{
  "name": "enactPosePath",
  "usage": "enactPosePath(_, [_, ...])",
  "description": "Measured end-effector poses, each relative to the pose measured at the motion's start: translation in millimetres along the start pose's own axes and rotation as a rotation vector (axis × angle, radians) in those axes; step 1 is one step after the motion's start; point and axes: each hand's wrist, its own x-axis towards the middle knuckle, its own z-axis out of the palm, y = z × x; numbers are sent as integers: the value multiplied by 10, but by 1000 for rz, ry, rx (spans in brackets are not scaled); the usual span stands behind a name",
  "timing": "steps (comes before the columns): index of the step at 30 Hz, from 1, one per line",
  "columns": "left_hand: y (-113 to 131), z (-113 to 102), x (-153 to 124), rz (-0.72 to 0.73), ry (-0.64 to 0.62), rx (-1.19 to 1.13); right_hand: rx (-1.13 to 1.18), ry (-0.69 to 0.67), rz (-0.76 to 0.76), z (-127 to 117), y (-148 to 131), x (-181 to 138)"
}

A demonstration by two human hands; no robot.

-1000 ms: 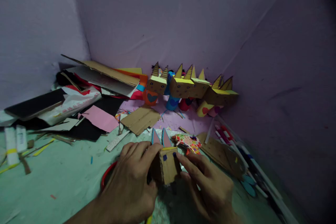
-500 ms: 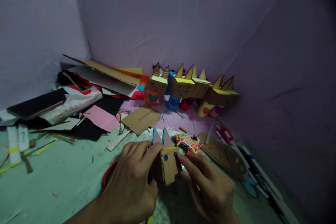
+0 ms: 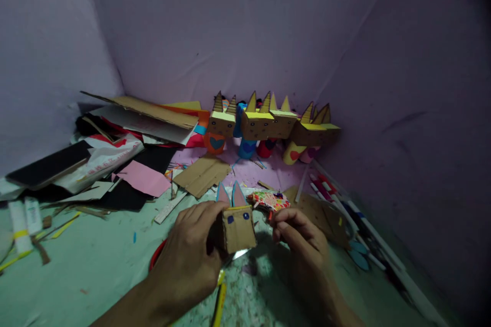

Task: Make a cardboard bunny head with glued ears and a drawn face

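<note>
Cardboard box (image 3: 240, 232) with pink ears (image 3: 238, 195) sits snug in the left hand (image 3: 192, 245), over the green table (image 3: 115, 260). The right hand (image 3: 307, 248) is just beside it, fingers (image 3: 297, 215) bent; I can't tell if they hold anything. Pointy-eared boxes (image 3: 258, 128) stand behind.

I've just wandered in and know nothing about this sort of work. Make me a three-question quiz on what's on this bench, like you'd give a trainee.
1. Open question: Which of the person's hands holds the cardboard box nearest the camera?
2. True or false: The right hand is touching that box.
3. Fill the blank: In the back row, the leftmost figure has a ____ shape on its orange body.

Key:
1. The left hand.
2. False; there is a gap between that hand and the box.
3. Heart.
</note>
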Motion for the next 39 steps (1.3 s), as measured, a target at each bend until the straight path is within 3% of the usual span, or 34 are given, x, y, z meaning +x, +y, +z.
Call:
enactPosePath(3, [-60, 1, 35, -12, -8, -16, 108, -75, 83, 48, 15, 15])
enactPosePath(9, [-94, -7, 38, 61, -58, -5, 400, -91, 371, 127, -30, 39])
enactPosePath(15, [-14, -32, 17, 80, -70, -101, 394, -257, 292, 137, -14, 13])
enactPosePath(17, [33, -59, 32, 2, -95, -241, 373, -291, 288, 150, 15, 6])
enactPosePath(22, [116, -97, 75, -369, -95, -917, 349, -293, 229, 227, 83, -28])
enactPosePath(26, [127, -66, 84, -477, -142, -1019, 331, -365, 208, 282, 103, -73])
enactPosePath(29, [124, -64, 99, -496, -101, -994, 94, -293, -3, 227, 49, -85])
enactPosePath(32, [116, -72, 120, -550, -52, -1000, -303, -38, -503, 97, -89, -91])
enactPosePath(33, [113, -68, 125, -564, -37, -999, -412, -14, -696, 58, -141, -98])
enactPosePath(36, [107, -29, 127, -557, -3, -979, -614, -217, -1076, 22, -250, -145])
enactPosePath(39, [110, 24, 115, -522, 16, -956, -697, -381, -1132, 88, -249, -212])
